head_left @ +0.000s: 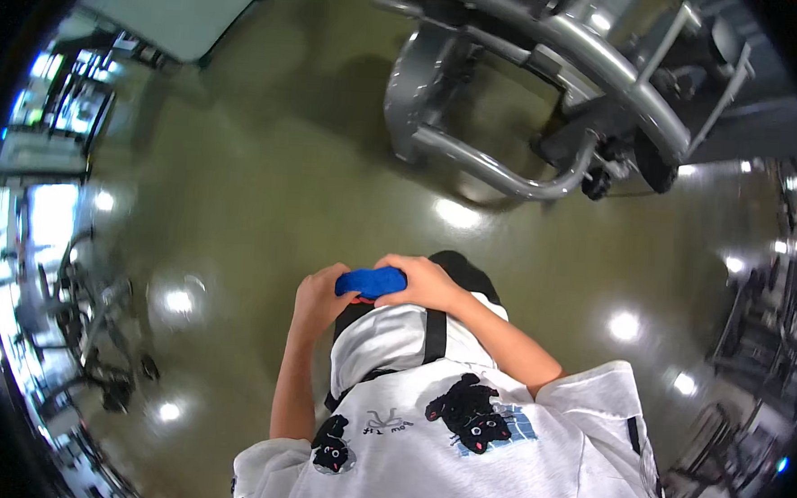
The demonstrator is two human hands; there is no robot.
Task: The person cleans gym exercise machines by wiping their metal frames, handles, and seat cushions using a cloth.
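Observation:
Both of my hands are around a folded blue cloth [372, 283] just in front of my waist. My left hand [323, 300] grips its left end, with the thumb along the near edge. At the right end, my right hand [424, 284] holds it with the fingers over the far side. A small red patch [363, 301] shows just under the cloth; what it belongs to is hidden. Below the hands is my white shirt [390, 411] with black animal pictures, crossed by a black strap [436, 335].
A grey metal exercise machine [504, 166] with tubular framing stands ahead to the right. At the far left is a pale flat panel [174, 7]. More gym equipment lines the left [90, 321] and right [759, 329] rims. The glossy floor [260, 174] reflects lights.

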